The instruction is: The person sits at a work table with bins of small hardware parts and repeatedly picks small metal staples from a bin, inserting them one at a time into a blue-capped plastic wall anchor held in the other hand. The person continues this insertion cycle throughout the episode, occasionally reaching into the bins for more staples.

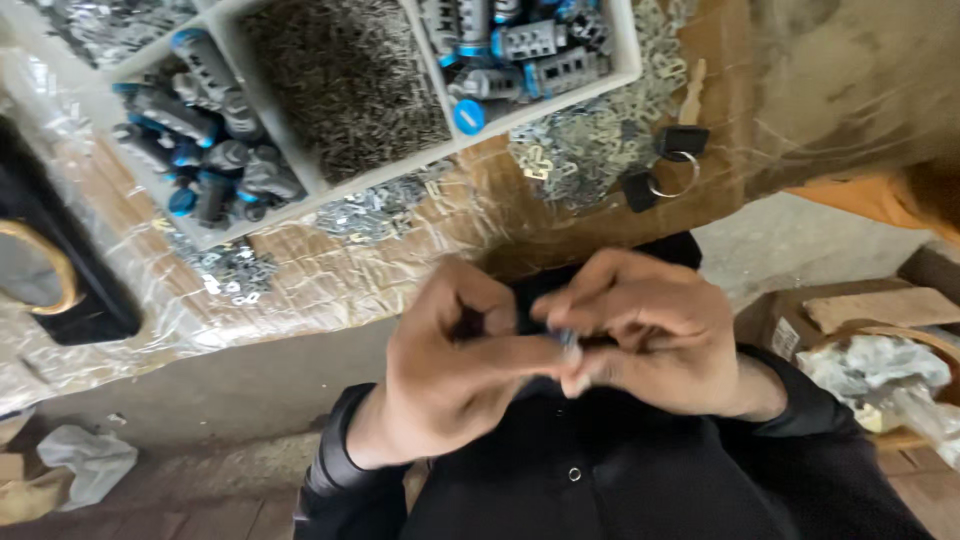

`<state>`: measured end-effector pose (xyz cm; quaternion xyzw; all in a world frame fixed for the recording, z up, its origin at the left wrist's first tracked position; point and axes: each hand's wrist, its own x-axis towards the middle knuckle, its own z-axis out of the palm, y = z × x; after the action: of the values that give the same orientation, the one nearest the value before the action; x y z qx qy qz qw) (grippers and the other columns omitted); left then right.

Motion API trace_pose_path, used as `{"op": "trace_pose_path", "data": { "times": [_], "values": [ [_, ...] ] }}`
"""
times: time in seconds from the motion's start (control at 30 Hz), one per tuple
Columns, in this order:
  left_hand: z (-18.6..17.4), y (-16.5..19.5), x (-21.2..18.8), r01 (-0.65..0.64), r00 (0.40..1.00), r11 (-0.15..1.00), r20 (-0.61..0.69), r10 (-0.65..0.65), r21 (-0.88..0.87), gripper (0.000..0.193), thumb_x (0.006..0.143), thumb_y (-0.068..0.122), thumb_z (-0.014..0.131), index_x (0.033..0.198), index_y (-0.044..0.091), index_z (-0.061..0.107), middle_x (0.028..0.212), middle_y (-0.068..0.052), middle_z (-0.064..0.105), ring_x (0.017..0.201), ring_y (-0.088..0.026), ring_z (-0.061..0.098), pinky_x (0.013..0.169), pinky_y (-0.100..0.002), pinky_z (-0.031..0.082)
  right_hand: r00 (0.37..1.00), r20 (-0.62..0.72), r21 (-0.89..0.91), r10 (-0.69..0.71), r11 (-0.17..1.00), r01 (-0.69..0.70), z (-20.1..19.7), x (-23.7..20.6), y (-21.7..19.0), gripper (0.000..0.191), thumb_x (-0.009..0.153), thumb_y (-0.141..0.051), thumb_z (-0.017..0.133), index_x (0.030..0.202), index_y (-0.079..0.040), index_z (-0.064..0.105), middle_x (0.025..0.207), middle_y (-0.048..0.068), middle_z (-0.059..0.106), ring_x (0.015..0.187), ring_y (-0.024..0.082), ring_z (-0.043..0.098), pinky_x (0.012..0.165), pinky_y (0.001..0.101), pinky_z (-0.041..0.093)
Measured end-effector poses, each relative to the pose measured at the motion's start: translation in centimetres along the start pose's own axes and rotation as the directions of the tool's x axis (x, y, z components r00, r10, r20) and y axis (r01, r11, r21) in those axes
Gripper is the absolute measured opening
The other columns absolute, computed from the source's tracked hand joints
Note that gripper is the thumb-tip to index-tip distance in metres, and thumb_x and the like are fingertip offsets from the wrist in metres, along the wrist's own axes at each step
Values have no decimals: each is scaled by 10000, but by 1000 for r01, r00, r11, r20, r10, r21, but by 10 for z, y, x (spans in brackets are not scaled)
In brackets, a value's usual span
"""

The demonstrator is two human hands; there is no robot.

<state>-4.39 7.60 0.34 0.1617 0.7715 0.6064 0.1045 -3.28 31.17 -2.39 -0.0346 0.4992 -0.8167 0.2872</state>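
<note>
My left hand (455, 365) and my right hand (645, 335) meet close to my chest, below the table's edge. Together their fingertips pinch a small grey and blue metal part (570, 345), mostly hidden by the fingers. Both hands are curled tight around it. Black sleeves cover both my wrists.
A white divided tray (395, 170) on the plastic-wrapped table holds grey and blue cylinder parts (200, 140) and a heap of small metal pins (345, 80). Loose metal plates (580, 145) and two black keys on a ring (665, 165) lie beside it. A basket (900, 380) stands at the right.
</note>
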Motion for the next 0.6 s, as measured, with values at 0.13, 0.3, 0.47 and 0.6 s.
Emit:
{"op": "trace_pose_path", "data": {
  "times": [0.13,0.3,0.47,0.6],
  "values": [
    [4,-1,-10,337,924,817,-1,-381,-469,288,861,-5,847,1062,132,692,1004,-52,574,808,-114,547,718,-286,474,999,47,31,-1,1000,-1,0,2,6,316,927,75,774,1229,89,681,1269,263,642,1016,277,781,854,344,721],
    [12,-1,6,-6,973,589,-131,190,808,339,915,241,857,1226,131,779,997,-72,581,887,-244,545,768,-355,483,966,-246,-88,-76,995,56,-4,-10,0,347,912,60,799,1236,60,676,1220,260,656,965,232,768,800,318,718],
    [12,-20,-4,-68,968,573,-84,235,817,230,1023,215,812,1215,108,742,1129,-77,610,1054,-281,575,878,-386,515,974,-201,-96,-103,992,85,-5,-15,-10,326,889,71,800,1196,66,689,1203,252,670,951,252,774,776,320,727],
    [6,-39,-21,-221,939,587,8,343,779,201,994,158,860,1140,119,727,1145,-57,641,1041,-260,574,869,-385,511,981,-190,-83,-47,996,32,-6,-10,-4,355,894,106,800,1222,71,669,1216,254,655,951,252,755,783,317,701]
  ]
}}
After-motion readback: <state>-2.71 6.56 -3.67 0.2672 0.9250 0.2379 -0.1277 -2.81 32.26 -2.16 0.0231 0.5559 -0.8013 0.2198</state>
